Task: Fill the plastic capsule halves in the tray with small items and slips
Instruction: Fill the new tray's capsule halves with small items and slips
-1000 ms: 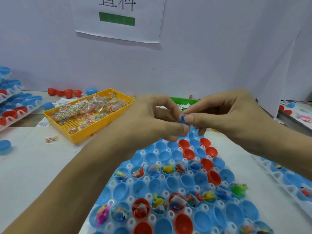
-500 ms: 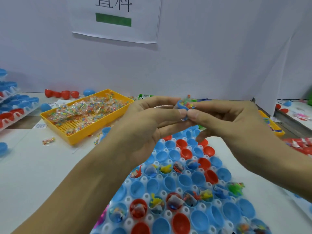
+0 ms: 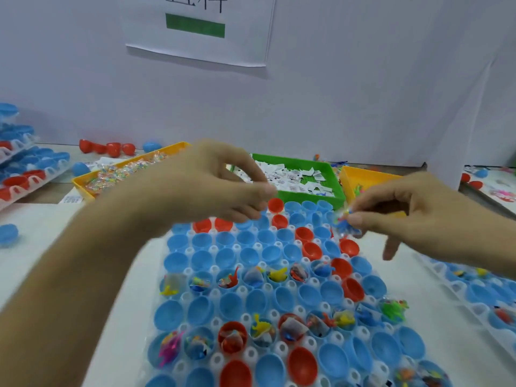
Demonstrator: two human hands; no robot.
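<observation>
Nearest the person, the clear plastic tray (image 3: 195, 367) of blue and red capsule halves is lying on the white worktop (image 3: 55, 261), running off its near edge; two of its rows are carrying small coloured toys in wrappers, while the rows between and beyond them are showing bare cups. Over the tray's far right corner the right hand (image 3: 413, 219) is pinching a small blue toy in a clear wrapper (image 3: 343, 223) between thumb and forefinger, the other fingers hanging loose. The left hand (image 3: 206, 188) is hovering over the far left part of the tray with fingers curled toward the thumb; it is blurred, so whether it is holding anything cannot be told. To do this step well, the person is probably best lowering the packet straight into an unfilled blue capsule half (image 3: 291, 251) in the next bare row and pressing it below the rim, so a slip fits on top. Beyond the tray, the green plastic bin of white paper slips (image 3: 329, 191) is sitting between the long yellow basket of sweets-like packets (image 3: 83, 182) and another yellow bin (image 3: 363, 177), partly hidden by the right hand. The slips' printing is too small to read.
</observation>
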